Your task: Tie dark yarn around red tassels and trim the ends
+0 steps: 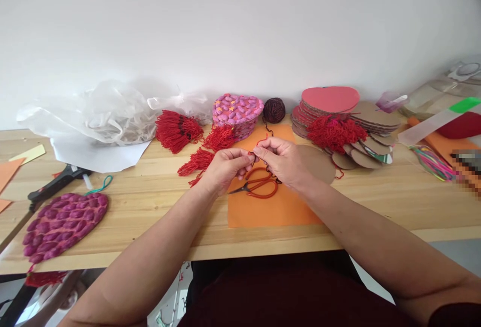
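Note:
My left hand (232, 165) and my right hand (281, 160) meet above an orange sheet (259, 214), fingertips pinched close together on thin yarn. A short red yarn end (262, 140) sticks up by the right fingertips. Dark yarn runs from a dark ball (274, 110) toward my hands; how the strands cross is too small to tell. Below my fingers, scissors (263, 187) with orange-red handles lie on the sheet. Red yarn tassels (197, 161) rest left of my left hand, while a round cardboard piece (317, 162) lies beside my right wrist.
Behind are a bundle of red tassels (177, 130), a pink-purple decorated heart stack (237, 111) and stacked cardboard shapes (330, 100). At left lie a purple heart (65, 221), a black glue gun (56, 186) and plastic bags (108, 116). Colourful strands (432, 161) lie at right.

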### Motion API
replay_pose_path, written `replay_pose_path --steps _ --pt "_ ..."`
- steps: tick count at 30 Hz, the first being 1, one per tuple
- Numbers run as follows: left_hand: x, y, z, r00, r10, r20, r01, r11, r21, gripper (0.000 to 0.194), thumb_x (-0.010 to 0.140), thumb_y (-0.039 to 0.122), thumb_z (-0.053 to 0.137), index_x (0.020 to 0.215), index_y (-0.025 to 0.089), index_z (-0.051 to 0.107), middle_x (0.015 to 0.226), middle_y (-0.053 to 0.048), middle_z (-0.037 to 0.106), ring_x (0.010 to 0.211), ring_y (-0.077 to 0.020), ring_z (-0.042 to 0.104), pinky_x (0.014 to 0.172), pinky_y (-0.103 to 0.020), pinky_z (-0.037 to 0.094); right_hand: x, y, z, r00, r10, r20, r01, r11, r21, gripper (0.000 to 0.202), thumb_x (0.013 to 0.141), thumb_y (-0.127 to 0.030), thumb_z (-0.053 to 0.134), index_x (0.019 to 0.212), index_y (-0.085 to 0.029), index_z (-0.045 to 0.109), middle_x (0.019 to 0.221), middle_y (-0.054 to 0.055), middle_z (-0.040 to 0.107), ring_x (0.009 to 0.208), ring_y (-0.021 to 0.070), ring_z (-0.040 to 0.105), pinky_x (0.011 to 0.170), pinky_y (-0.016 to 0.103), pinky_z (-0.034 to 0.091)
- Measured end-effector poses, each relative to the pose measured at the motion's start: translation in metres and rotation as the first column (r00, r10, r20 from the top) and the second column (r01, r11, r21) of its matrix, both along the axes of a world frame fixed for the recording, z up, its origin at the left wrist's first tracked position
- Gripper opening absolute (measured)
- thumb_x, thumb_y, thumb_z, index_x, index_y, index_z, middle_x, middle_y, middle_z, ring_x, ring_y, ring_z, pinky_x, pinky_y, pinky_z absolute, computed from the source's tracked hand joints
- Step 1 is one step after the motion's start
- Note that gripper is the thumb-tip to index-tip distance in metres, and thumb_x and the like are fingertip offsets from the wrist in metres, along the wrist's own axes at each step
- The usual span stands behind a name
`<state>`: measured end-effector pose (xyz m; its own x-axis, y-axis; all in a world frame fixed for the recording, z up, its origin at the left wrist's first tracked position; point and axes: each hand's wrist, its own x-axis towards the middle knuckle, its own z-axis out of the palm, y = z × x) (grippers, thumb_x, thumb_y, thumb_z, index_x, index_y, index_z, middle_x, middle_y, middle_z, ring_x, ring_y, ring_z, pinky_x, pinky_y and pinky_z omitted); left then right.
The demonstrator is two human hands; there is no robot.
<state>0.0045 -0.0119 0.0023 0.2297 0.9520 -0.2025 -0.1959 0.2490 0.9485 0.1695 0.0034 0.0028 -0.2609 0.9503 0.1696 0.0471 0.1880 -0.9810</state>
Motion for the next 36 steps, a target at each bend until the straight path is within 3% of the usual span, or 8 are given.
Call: replay_pose_path --steps 6,10,15,20,25,28,32,36 --pt "-0.001 0.001 0.001 0.999 -0.007 -0.043 0.007 1.000 0.000 0.022 0.064 0.031 0.081 0.067 0.013 0.069 0.056 -0.001 0.062 0.042 -0.0058 0.045 0.042 -0.020 0.034 0.006 -0.001 0.003 0.980 -0.030 0.196 0.008 0.993 0.114 0.024 0.088 -0.043 0.063 0.076 -0.022 0.061 0.067 0.000 0.060 0.059 0.0132 0.049 0.055 0.027 0.036" --pt "0.000 0.000 0.002 0.998 0.015 -0.065 -0.013 0.999 0.031 0.021 0.064 0.030 0.080 0.066 0.013 0.068 0.055 -0.001 0.063 0.042 -0.0060 0.045 0.043 -0.021 0.035 0.005 -0.001 0.002 0.979 -0.031 0.202 0.008 0.993 0.115 0.023 0.088 -0.040 0.063 0.076 -0.021 0.061 0.063 -0.002 0.055 0.054 0.0112 0.041 0.050 0.027 0.030" --pt "0.003 -0.002 0.002 0.994 0.063 -0.085 -0.055 0.994 0.093 0.026 0.063 0.033 0.082 0.063 0.013 0.065 0.054 0.000 0.061 0.043 -0.0057 0.045 0.045 -0.020 0.035 -0.004 0.001 -0.006 0.998 0.005 -0.066 -0.014 0.990 -0.138 0.031 0.082 -0.048 0.070 0.077 -0.021 0.057 0.058 -0.006 0.048 0.047 0.0073 0.034 0.042 0.022 0.027" --pt "0.003 0.000 -0.004 0.988 0.102 -0.114 -0.084 0.985 0.154 0.026 0.064 0.035 0.081 0.069 0.013 0.068 0.056 0.001 0.062 0.046 -0.0065 0.046 0.047 -0.020 0.035 -0.009 -0.002 -0.008 0.967 -0.047 -0.250 -0.060 0.912 -0.405 0.036 0.078 -0.050 0.074 0.079 -0.022 0.051 0.053 -0.010 0.043 0.035 0.0044 0.028 0.031 0.019 0.021" --pt "0.001 0.002 -0.005 0.974 0.158 -0.162 -0.128 0.975 0.182 0.025 0.069 0.037 0.077 0.071 0.014 0.068 0.058 0.001 0.061 0.049 -0.0071 0.046 0.049 -0.021 0.035 -0.010 -0.001 -0.007 0.939 -0.067 -0.338 -0.108 0.874 -0.474 0.034 0.082 -0.051 0.070 0.085 -0.021 0.054 0.057 -0.009 0.049 0.036 0.0053 0.037 0.032 0.019 0.030" --pt "-0.001 0.003 -0.006 0.964 0.193 -0.182 -0.155 0.967 0.201 0.025 0.070 0.037 0.075 0.071 0.014 0.067 0.058 0.001 0.061 0.050 -0.0076 0.046 0.049 -0.021 0.036 -0.009 -0.001 -0.006 0.924 -0.042 -0.379 -0.158 0.863 -0.479 0.037 0.077 -0.049 0.076 0.087 -0.020 0.056 0.060 -0.007 0.051 0.041 0.0060 0.044 0.036 0.019 0.036" --pt "-0.003 0.005 -0.007 0.940 0.240 -0.242 -0.176 0.950 0.258 0.024 0.072 0.038 0.072 0.073 0.015 0.066 0.060 0.001 0.061 0.050 -0.0083 0.047 0.048 -0.022 0.037 -0.009 -0.003 -0.006 0.916 -0.005 -0.401 -0.194 0.869 -0.455 0.039 0.069 -0.044 0.082 0.080 -0.019 0.054 0.061 -0.007 0.054 0.045 0.0055 0.046 0.039 0.019 0.040" --pt "-0.005 0.006 -0.008 0.892 0.299 -0.339 -0.172 0.918 0.358 0.020 0.076 0.036 0.067 0.074 0.016 0.066 0.062 0.001 0.061 0.051 -0.0090 0.047 0.049 -0.022 0.038 -0.010 -0.003 -0.007 0.935 -0.030 -0.354 -0.157 0.859 -0.487 0.029 0.072 -0.028 0.078 0.087 -0.017 0.057 0.062 -0.005 0.058 0.047 0.0060 0.048 0.041 0.018 0.043"
